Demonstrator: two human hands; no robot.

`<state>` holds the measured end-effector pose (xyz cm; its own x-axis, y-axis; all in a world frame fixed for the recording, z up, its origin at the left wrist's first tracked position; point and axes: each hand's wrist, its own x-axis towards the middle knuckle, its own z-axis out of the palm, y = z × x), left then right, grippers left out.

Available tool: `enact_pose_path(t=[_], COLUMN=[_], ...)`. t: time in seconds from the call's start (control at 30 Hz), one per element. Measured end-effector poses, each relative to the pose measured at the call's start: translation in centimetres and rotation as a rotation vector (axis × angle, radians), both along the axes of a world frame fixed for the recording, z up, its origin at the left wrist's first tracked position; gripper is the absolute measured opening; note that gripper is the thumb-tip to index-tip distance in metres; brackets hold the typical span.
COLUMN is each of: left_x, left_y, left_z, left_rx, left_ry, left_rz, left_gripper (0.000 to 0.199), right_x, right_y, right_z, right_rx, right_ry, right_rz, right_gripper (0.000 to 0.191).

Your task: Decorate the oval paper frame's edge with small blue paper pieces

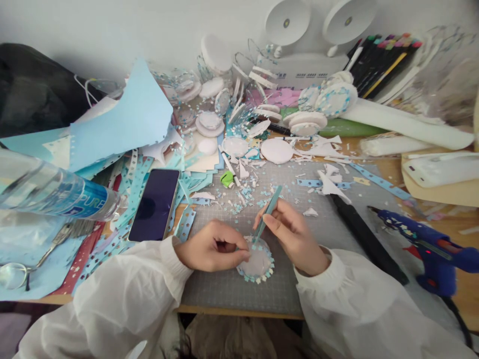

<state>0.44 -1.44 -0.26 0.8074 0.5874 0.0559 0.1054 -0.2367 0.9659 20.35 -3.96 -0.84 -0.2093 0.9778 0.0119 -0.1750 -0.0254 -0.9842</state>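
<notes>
A round white disc (257, 263), ringed with tiny pale blue and cream paper flowers, lies on the grey cutting mat (220, 291) near the table's front edge. Thumb and forefinger of my left hand (213, 247) close on its left rim. In my right hand (290, 232) is a pair of teal tweezers (270, 209), held upright like a pen. Their tips point down at the upper edge of the disc; whether they pinch a flower is too small to tell. Loose paper flowers (245, 194) are scattered on the mat just beyond my hands.
A blue glue gun (430, 249) and a black stick-like tool (368, 239) lie at right. At left are a phone (154, 205), a water bottle (60, 187) and punched paper strips. White discs (277, 150), scraps and markers (389, 65) crowd the back.
</notes>
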Motion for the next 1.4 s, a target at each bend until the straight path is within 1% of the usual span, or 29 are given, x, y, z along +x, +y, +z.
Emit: enact_pose_path(t=[0.17,0.37,0.5,0.67,1.03,1.2,1.4], left_x=[0.03,0.06,0.0,-0.09,0.17,0.27,0.38], left_y=[0.01,0.06,0.03,-0.02,-0.14,-0.27,-0.44], left_z=[0.04,0.31,0.43,0.43,0.5,0.24,0.12], left_rx=[0.004,-0.016,-0.087,-0.168,-0.174,-0.151,-0.192], left_ry=[-0.003,0.012,0.038,0.04,0.043,0.034,0.044], left_rz=[0.005,0.002,0.016,0.078,0.095,0.107,0.128], left_gripper=[0.025,0.026,0.026,0.028,0.025,0.025,0.025], right_x=[0.08,0.16,0.23,0.23,0.19,0.16,0.11], right_y=[-0.08,0.09,0.13,0.06,-0.04,-0.04,0.01], right_z=[0.27,0.41,0.34,0.19,0.36,0.44,0.58], right_rx=[0.004,0.051,0.074,0.063,0.065,0.059,0.058], right_ry=[-0.021,-0.049,-0.045,-0.051,-0.03,-0.047,-0.073], right_rz=[0.006,0.016,0.014,0.004,0.003,-0.003,-0.012], right_gripper=[0.017,0.017,0.016,0.017,0.013,0.016,0.019])
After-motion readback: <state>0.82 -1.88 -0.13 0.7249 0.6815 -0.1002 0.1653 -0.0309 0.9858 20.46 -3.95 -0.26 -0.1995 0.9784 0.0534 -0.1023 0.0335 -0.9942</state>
